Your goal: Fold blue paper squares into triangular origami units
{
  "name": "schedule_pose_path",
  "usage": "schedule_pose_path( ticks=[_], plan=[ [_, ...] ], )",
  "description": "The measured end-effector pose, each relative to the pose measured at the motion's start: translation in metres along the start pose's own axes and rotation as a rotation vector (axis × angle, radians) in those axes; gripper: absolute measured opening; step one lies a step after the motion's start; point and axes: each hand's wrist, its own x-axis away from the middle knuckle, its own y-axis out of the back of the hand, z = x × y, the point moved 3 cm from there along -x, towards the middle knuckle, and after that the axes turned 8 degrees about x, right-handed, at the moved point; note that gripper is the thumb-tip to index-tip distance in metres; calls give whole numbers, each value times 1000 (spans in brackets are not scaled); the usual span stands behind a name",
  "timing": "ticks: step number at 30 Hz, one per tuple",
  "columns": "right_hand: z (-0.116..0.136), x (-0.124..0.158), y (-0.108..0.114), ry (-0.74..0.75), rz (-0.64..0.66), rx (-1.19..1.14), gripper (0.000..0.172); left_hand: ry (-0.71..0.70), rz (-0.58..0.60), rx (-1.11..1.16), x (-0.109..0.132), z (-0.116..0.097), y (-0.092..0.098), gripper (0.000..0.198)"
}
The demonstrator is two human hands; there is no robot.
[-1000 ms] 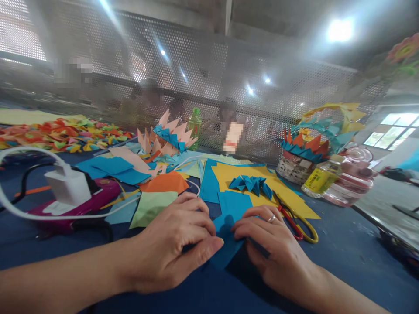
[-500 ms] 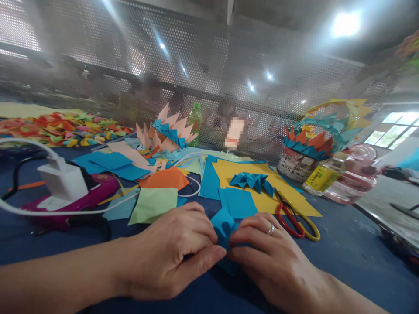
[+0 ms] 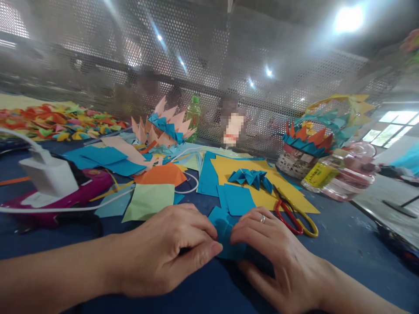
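Both of my hands press on one small blue paper piece [image 3: 225, 233] lying on the dark blue table [image 3: 340, 244]. My left hand [image 3: 170, 253] curls over its left side, thumb tip on the paper. My right hand [image 3: 275, 257], with a ring on one finger, pinches the right side. Just beyond lie a stack of blue paper squares [image 3: 237, 199] and a row of folded blue units [image 3: 250, 178] on a yellow sheet [image 3: 262, 174].
Red-and-yellow scissors [image 3: 296, 218] lie right of my hands. A white charger [image 3: 49, 176] sits on a magenta device at left, its cable trailing. Loose coloured sheets, a spiky paper model [image 3: 163, 128], a paper basket [image 3: 307, 148], bottles and a perforated metal screen stand behind.
The blue piece has been folded up smaller between my fingers and pressed down. Both hands stayed close together; the view shifted slightly.
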Motion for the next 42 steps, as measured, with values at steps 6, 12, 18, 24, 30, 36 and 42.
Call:
schedule_pose_path(
  ticks=[6,12,18,24,30,36,42],
  plan=[
    [-12,1,-3,-145,3,-183,7,14,11,7,6,7,-3,27],
    [-19,0,-16,-368,-39,-287,13,28,8,25,5,5,-2,23],
    [-16,-1,-21,-487,-58,-226,17,60,32,13,1,4,2,23],
    [-15,-3,-21,-503,-42,-177,21,41,20,28,0,4,2,23],
    [-14,-3,-24,-525,-44,-176,23,35,7,67,0,3,4,18],
    [-13,-6,-24,-541,-11,-156,24,41,8,65,-1,3,4,19],
    [-12,-6,-24,-535,-17,-148,25,55,69,52,-1,5,3,28]
  ],
)
